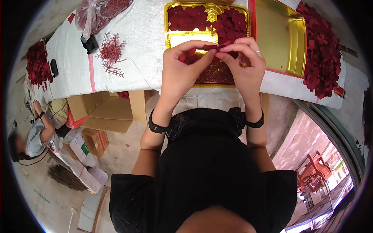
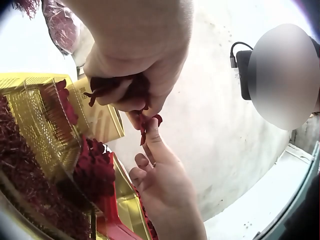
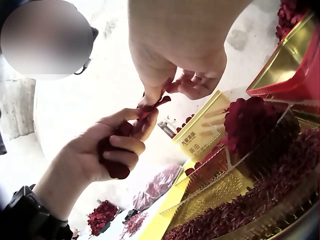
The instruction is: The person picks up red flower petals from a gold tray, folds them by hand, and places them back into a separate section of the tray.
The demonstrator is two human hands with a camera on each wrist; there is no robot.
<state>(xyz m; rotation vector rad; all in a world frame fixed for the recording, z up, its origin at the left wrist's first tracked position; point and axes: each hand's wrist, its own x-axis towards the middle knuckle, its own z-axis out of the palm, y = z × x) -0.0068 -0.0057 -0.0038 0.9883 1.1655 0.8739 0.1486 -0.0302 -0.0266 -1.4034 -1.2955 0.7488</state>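
Observation:
Both hands meet above a gold divided tray (image 1: 167, 39) in the head view. The left hand (image 1: 180, 70) curls its fingers round several dark red petal pieces (image 3: 116, 157) and pinches a small red piece (image 3: 150, 109) between thumb and forefinger. On that same small piece, the right hand (image 1: 246, 62) pinches with thumb and forefinger, its other fingers loosely bent. Dark red petals (image 1: 188, 17) fill the tray's upper compartments, and thin red strips (image 3: 225, 220) lie in the compartment nearest the body.
A red box with gold lining (image 1: 279, 35) adjoins the tray on the right, beside a heap of red petals (image 1: 320, 50). Left on the white cloth (image 1: 143, 50) lie thin red sprigs (image 1: 110, 50) and a plastic bag (image 1: 93, 15). An open carton (image 1: 110, 110) stands below; another person (image 1: 37, 136) is far left.

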